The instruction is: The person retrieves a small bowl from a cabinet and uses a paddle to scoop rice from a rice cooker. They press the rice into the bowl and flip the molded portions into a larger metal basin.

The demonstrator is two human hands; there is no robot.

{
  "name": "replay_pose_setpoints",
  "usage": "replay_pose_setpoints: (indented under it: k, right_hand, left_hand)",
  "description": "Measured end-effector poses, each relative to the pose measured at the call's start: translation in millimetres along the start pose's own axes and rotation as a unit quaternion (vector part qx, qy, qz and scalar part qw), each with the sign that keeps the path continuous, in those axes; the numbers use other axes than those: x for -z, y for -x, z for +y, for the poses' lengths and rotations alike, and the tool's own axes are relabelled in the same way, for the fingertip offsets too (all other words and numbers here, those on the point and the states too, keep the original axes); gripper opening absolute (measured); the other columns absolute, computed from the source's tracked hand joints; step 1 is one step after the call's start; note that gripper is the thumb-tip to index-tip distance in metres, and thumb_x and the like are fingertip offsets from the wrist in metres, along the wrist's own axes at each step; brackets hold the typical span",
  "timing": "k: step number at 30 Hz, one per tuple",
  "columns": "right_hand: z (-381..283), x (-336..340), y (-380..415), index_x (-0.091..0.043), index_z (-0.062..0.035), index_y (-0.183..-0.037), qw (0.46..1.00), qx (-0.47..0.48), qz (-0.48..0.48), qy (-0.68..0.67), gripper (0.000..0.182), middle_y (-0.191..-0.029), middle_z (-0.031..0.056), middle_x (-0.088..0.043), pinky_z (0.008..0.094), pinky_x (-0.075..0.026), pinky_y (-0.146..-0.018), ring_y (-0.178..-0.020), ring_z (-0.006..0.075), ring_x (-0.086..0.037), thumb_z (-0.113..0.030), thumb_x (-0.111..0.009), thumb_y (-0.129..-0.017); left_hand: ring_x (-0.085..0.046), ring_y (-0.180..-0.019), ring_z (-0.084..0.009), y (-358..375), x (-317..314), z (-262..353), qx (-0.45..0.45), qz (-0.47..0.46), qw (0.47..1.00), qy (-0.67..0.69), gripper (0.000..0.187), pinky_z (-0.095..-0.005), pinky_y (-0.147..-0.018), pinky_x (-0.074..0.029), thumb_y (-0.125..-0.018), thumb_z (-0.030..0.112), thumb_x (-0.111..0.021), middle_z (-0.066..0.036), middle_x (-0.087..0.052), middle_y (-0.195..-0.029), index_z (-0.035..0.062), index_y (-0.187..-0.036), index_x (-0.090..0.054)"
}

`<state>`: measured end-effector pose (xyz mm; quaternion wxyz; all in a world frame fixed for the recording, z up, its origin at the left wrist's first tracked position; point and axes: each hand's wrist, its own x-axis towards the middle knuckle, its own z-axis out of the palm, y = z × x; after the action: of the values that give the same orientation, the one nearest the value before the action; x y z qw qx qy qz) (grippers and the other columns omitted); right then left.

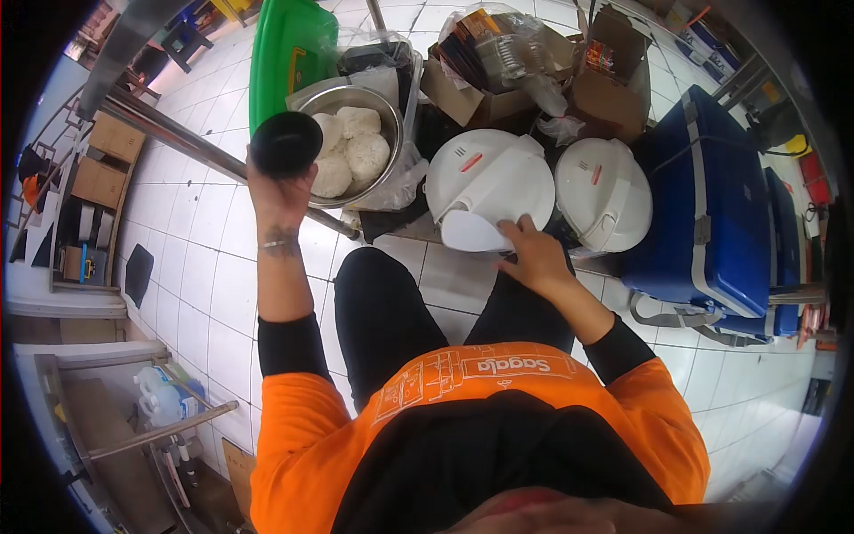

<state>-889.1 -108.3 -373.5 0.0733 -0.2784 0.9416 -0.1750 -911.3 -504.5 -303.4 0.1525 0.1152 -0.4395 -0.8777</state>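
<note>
My left hand (283, 182) is wrapped round a dark round bowl (286, 142), held up at the left beside a steel basin (398, 133). Inside the basin lie several white rounded lumps (366, 156) with a grainy surface. Thumb and fingers of my right hand (537, 256) close on the edge of a flat white oval piece (474, 231). That piece overlaps the front of a round white lidded container (489, 169) with a carrying handle. A second white lidded container (607, 191) stands just to its right.
A green plastic lid (289, 67) stands upright behind the basin. Open cardboard boxes (614, 76) with plastic packs sit at the back. Large blue cooler boxes (698, 205) are on the right. A metal rail (178, 138) crosses at the left above the white tiled floor.
</note>
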Motion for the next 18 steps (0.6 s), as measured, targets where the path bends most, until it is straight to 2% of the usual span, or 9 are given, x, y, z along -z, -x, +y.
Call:
replay_pose_setpoints:
  k: [3, 4, 5, 8, 9, 11, 13, 16, 18]
  right_hand:
    - [31, -10, 5, -0.052, -0.0076, -0.115, 0.986, 0.048, 0.068, -0.144, 0.048, -0.104, 0.0187, -0.057, 0.0398, -0.051, -0.073, -0.083, 0.0357, -0.063, -0.035, -0.07, -0.08]
    - [27, 13, 6, -0.055, -0.0041, -0.106, 0.974, 0.004, 0.057, -0.22, 0.044, -0.09, 0.0188, -0.063, 0.0343, -0.048, -0.071, -0.078, 0.03, -0.063, -0.039, -0.067, -0.083]
    - [32, 20, 3, -0.055, -0.0041, -0.106, 0.974, 0.013, 0.055, -0.219, 0.044, -0.09, 0.0188, -0.063, 0.0343, -0.048, -0.071, -0.078, 0.03, -0.063, -0.039, -0.067, -0.083]
    - [29, 36, -14, -0.059, -0.0016, -0.09, 0.942, -0.098, 0.067, -0.315, 0.039, -0.067, 0.0059, -0.057, 0.0258, -0.038, -0.055, -0.06, 0.0126, -0.048, -0.038, -0.07, -0.081]
    - [18, 30, -25, -0.059, -0.0016, -0.09, 0.942, -0.092, 0.065, -0.316, 0.039, -0.067, 0.0059, -0.057, 0.0258, -0.038, -0.055, -0.06, 0.0126, -0.048, -0.038, -0.07, -0.081]
    - [-9, 13, -55, -0.059, -0.0015, -0.088, 0.92, 0.004, 0.077, -0.384, 0.039, -0.066, 0.0042, -0.057, 0.0243, -0.036, -0.049, -0.053, 0.0104, -0.047, -0.037, -0.073, -0.079]
    - [-52, 9, -88, -0.06, -0.0014, -0.088, 0.819, -0.151, 0.009, -0.553, 0.038, -0.065, 0.0022, -0.057, 0.0224, -0.035, -0.047, -0.049, 0.0089, -0.047, -0.036, -0.074, -0.078]
    - [-98, -11, -135, -0.06, -0.0014, -0.091, 0.801, -0.182, 0.006, -0.57, 0.04, -0.061, 0.0028, -0.057, 0.0245, -0.039, -0.047, -0.046, 0.0108, -0.051, -0.035, -0.074, -0.077]
    - [-99, -26, -174, -0.058, -0.0002, -0.099, 0.888, -0.127, 0.179, -0.404, 0.042, -0.079, 0.011, -0.063, 0.0334, -0.048, -0.063, -0.067, 0.0217, -0.062, -0.03, -0.073, -0.074]
  left_hand:
    - [-0.059, -0.105, -0.0399, 44, -6, 0, 0.039, -0.015, 0.994, 0.102, 0.061, -0.0361, -0.066, -0.058, -0.094, 0.055, -0.033, -0.016, -0.06, -0.114, 0.0056, -0.125, -0.05]
    - [-0.054, -0.113, -0.0438, 57, -17, -2, 0.006, 0.097, 0.988, 0.119, 0.065, -0.0398, -0.071, -0.058, -0.092, 0.057, -0.036, -0.017, -0.057, -0.12, 0.003, -0.125, -0.05]
    - [-0.054, -0.113, -0.0438, 68, -13, -2, -0.002, 0.101, 0.988, 0.12, 0.065, -0.0398, -0.071, -0.058, -0.092, 0.057, -0.036, -0.017, -0.057, -0.12, 0.003, -0.125, -0.05]
    - [-0.052, -0.113, -0.0458, 99, 13, -12, 0.081, 0.101, 0.982, 0.137, 0.067, -0.0475, -0.085, -0.053, -0.09, 0.058, -0.039, -0.019, -0.056, -0.119, -0.0001, -0.122, -0.051]
    - [-0.053, -0.11, -0.0476, 104, 24, -22, 0.097, 0.097, 0.976, 0.17, 0.067, -0.053, -0.092, -0.049, -0.091, 0.057, -0.039, -0.021, -0.057, -0.116, -0.0017, -0.121, -0.051]
    - [-0.056, -0.108, -0.0425, 115, 38, -49, 0.117, 0.091, 0.955, 0.255, 0.066, -0.0488, -0.083, -0.054, -0.089, 0.059, -0.041, -0.019, -0.059, -0.114, 0.0012, -0.12, -0.053]
    - [-0.059, -0.106, -0.0384, 124, 40, -77, 0.133, 0.106, 0.943, 0.287, 0.066, -0.0463, -0.079, -0.055, -0.089, 0.059, -0.039, -0.018, -0.06, -0.115, 0.003, -0.12, -0.054]
    - [-0.06, -0.106, -0.033, 125, 38, -100, 0.121, 0.081, 0.952, 0.268, 0.069, -0.0407, -0.075, -0.056, -0.086, 0.06, -0.04, -0.016, -0.06, -0.117, 0.0033, -0.122, -0.053]
    - [-0.059, -0.107, -0.0304, 114, 39, -90, 0.088, 0.043, 0.971, 0.218, 0.056, -0.045, -0.082, -0.051, -0.087, 0.051, -0.042, -0.012, -0.061, -0.115, 0.0075, -0.122, -0.053]
